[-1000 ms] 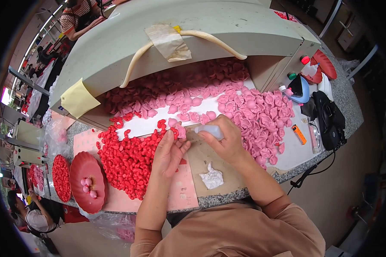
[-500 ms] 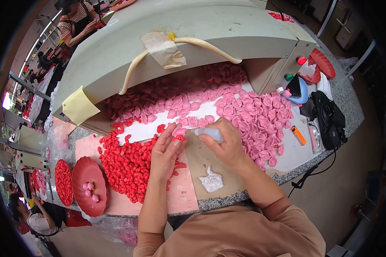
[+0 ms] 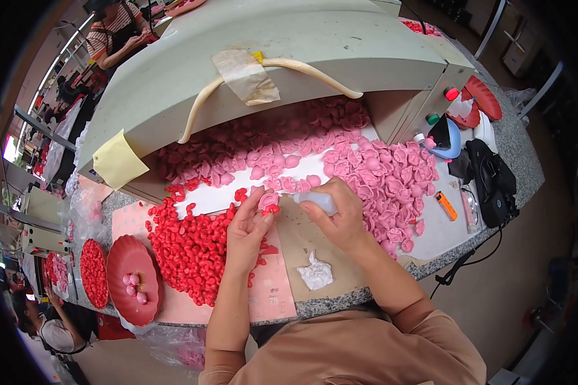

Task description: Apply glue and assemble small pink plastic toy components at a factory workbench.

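Note:
Between the fingertips of my left hand is a small pink petal-shaped piece, with a red piece at its lower edge. My right hand grips a small translucent squeeze bottle, tipped sideways so its thin nozzle points at the pink piece. Whether the nozzle touches it I cannot tell. Beside my left wrist spreads a heap of small glossy red pieces. Past my right hand lies a large heap of pink petal-shaped pieces, running back under the machine hood.
A pale green machine hood with a taped handle arches over the far side. At left stand a red scalloped tray and a bowl of red pieces. Crumpled tissue lies in front; an orange box and black pouch sit right.
The pink piece has turned slightly in my left fingers, and its red part now shows lower right. My right hand and the bottle have barely moved.

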The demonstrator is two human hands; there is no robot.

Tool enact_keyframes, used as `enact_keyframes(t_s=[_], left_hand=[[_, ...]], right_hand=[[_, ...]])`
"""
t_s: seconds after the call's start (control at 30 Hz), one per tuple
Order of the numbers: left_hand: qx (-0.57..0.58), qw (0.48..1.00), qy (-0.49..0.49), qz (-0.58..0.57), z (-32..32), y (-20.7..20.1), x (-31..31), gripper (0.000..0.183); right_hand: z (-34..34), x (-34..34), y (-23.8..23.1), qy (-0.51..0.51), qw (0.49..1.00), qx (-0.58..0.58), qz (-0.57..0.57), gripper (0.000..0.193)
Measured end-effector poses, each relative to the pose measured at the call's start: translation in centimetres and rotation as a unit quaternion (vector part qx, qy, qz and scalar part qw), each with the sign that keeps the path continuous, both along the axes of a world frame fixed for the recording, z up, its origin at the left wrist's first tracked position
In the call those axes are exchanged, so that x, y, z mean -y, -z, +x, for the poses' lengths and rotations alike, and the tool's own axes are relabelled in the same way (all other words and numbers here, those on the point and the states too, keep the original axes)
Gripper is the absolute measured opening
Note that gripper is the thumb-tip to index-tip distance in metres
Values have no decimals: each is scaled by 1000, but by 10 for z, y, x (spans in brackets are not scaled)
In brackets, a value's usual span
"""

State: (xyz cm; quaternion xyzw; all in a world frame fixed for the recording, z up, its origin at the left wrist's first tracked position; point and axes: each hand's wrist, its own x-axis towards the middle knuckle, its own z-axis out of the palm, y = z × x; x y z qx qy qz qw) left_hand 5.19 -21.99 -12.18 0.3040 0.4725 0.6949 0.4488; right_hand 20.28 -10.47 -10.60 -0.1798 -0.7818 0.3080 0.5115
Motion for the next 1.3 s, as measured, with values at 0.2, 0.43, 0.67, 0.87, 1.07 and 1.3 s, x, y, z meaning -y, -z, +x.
enact_keyframes(t_s=[0.2,0.43,0.67,0.87,1.07,1.3], left_hand=[[5,1000,3,2,2,-2,0,52],[8,1000,3,-11,1,-3,0,51],[12,1000,-1,-6,1,-2,0,50],[10,1000,-7,-5,3,-3,0,50],[8,1000,-8,-3,2,-3,0,50],[11,1000,-19,-9,0,1,-2,51]], right_hand=[[0,0,0,-1,1000,0,9,22],[0,1,-1,-2,1000,-3,-3,22],[-1,1,1,1,1000,4,-1,22],[0,1,0,2,1000,3,7,22],[-1,2,-1,3,1000,8,10,22],[1,2,1,-2,1000,-3,0,23]])
